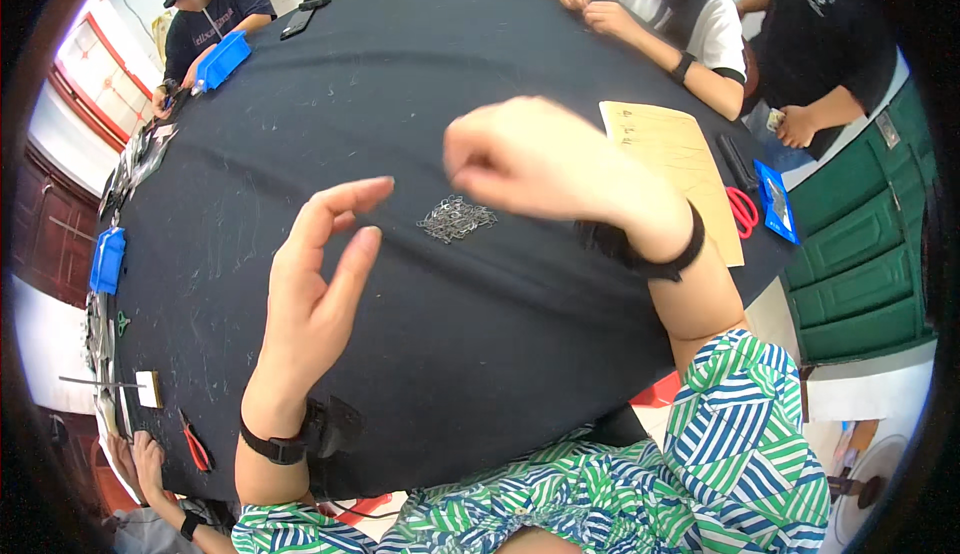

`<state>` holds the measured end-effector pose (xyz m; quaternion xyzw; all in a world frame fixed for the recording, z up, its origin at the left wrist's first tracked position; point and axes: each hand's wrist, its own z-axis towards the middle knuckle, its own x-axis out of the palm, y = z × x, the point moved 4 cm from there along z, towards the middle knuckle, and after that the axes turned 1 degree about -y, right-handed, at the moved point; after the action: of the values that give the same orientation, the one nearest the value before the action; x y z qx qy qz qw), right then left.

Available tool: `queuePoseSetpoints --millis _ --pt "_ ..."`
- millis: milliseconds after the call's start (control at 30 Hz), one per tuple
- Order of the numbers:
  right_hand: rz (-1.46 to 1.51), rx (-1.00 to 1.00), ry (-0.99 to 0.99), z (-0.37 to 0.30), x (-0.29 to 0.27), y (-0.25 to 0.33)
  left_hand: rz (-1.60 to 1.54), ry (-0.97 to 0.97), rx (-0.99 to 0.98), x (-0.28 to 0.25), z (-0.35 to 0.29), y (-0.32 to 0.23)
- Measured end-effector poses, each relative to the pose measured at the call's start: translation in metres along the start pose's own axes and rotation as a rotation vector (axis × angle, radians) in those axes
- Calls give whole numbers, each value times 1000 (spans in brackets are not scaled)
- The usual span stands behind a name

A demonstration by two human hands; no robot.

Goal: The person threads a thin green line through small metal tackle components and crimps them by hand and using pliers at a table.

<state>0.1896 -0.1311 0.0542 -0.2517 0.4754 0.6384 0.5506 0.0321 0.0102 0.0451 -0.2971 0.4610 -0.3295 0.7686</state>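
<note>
Left hand [318,289]: raised over the cloth, left of the pile; thumb and fingers well apart, with nothing to see between. Maybe held off to one side so as not to cover the pile.
Right hand [525,159]: raised just past the pile, fingers curled in; blurry, so cannot tell if holding a tiny bit or nothing at all.
Pile of metal bits [456,220]: lying on the cloth, between both hands; thin, shiny, all in one heap. Perhaps put there to be easy to reach from both sides.
Cloth [450,354]: black, wide, with soft folds. Probably good for stopping little bits from sliding and for making shiny ones show up.
Paper [665,154]: tan and flat, beyond the right wrist.
Red scissors [742,212]: beside the paper, handles showing. Likely set out of the way.
Blue packet [776,204]: just right of the scissors.
Red pliers [196,444]: near the left edge, handles toward the near side. Maybe laid so for an easy grab.
Blue tray [222,61]: far off, near a person in dark clothes [235,14]. Probably walled to stop spills.
</note>
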Motion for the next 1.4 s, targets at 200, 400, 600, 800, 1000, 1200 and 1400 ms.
queuePoseSetpoints --millis 200,400,600,800,1000,1200,1400 --pt "333 -174 77 -13 -21 70 -354 182 -265 -8 -10 -14" --pt "222 -89 20 -6 -20 43 -59 -51 -372 -54 -33 -15" --pt "117 -82 64 -1 -10 31 540 -145 -314 -76 -37 -10" --pt "129 -85 89 -4 -2 30 834 -91 65 -36 -19 -15" --pt "134 -124 76 -7 4 31 -61 128 -48 22 5 10" --pt "117 -94 127 -6 9 29 -258 36 -198 33 3 23" --pt "123 -83 141 -4 11 30 -269 52 -206 33 0 33"
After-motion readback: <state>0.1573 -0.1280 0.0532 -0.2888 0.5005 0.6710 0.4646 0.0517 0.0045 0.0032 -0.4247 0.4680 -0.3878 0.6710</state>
